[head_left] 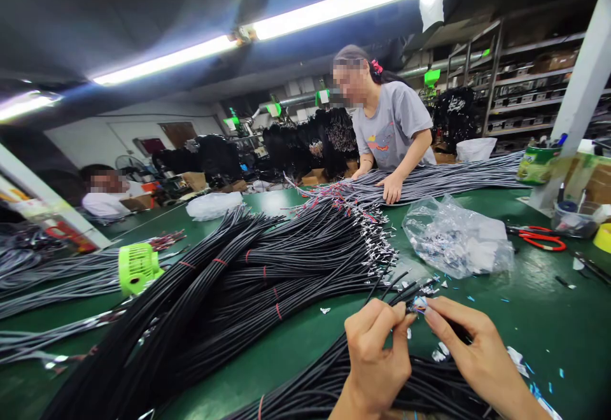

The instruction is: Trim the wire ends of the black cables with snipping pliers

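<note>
My left hand point(379, 347) is closed in a pinch around a black cable close to its end. Thumb and forefinger of my right hand point(470, 337) pinch the exposed wire end point(420, 304), where white and blue bits show. Both hands meet just above a bundle of black cables point(305, 378) at the table's near side. Behind them lies a large heap of black cables point(296, 261), tied in bunches with red bands, with their stripped white ends toward the right. My fingers partly hide the held cable end.
A co-worker point(389, 121) across the green table point(539, 299) has both hands on grey cables point(458, 179). Near the right lie a clear plastic bag point(458, 238) and red-handled scissors point(539, 237). A green fan point(138, 268) stands left. White and blue scraps litter the surface.
</note>
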Available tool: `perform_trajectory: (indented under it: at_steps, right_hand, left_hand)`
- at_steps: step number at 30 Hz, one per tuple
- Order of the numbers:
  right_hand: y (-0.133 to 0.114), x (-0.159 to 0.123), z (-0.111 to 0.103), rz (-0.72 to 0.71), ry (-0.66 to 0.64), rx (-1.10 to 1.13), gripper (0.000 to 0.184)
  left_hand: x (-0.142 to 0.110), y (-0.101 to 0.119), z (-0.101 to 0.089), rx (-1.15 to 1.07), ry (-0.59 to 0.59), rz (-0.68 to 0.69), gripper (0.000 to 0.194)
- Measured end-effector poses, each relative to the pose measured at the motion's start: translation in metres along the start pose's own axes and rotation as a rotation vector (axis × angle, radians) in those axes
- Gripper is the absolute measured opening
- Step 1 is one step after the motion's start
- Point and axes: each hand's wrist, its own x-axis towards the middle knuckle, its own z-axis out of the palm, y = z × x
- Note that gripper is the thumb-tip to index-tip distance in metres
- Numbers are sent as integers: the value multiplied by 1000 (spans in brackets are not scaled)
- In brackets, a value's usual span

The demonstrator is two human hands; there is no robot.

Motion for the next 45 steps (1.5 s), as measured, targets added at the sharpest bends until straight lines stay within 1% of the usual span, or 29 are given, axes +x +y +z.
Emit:
perform_trajectory:
  at_steps: [4,8,10,12,16,19,21,23,25,26,29,32,35,40,45]
  right_hand:
    - [0,1,0,7,-9,4,30]
    - [1,0,0,0,15,5,28]
    - [1,-1,0,-16,43,-3,27]
    - [2,-2,1,-42,71,-19,26]
    - [4,-5,2,-102,122,-61,24]
    - [4,-7,2,-159,147,-91,23]
    - [5,-7,1,-191,169,-97,22]
    - [6,-7,0,-209,197,-102,21]
    - [7,-6,-2,-209,214,-115,21]
    - [7,-6,-2,-207,214,-122,21]
    - [5,-5,-2,-183,174,-143,23]
    - [3,-6,1,-129,116,-157,27]
    - [6,-7,3,-111,98,-165,29]
    - [12,-7,2,-118,127,-192,29]
    - [4,-4,-1,-163,90,-160,30]
  left_hand:
    - [0,1,0,12,14,18,14]
    - [1,1,1,19,11,14,14]
    - [1,2,1,13,3,-6,12]
    - [0,2,0,-5,-18,-55,11]
    - [0,3,-1,-57,-86,-195,15]
    - [1,2,-2,-155,-165,-358,30]
    - [2,1,-2,-307,-243,-525,40]
    - [3,0,-2,-514,-332,-680,46]
    - [6,-1,-2,-680,-392,-771,49]
    - [7,-2,-2,-720,-398,-789,50]
    - [10,-2,-1,-697,-327,-797,49]
    - [10,-3,0,-651,-256,-809,44]
    - [8,-4,0,-639,-204,-796,37]
    - [6,-3,-2,-555,-157,-670,25]
    - [3,-1,-4,-345,-97,-459,16]
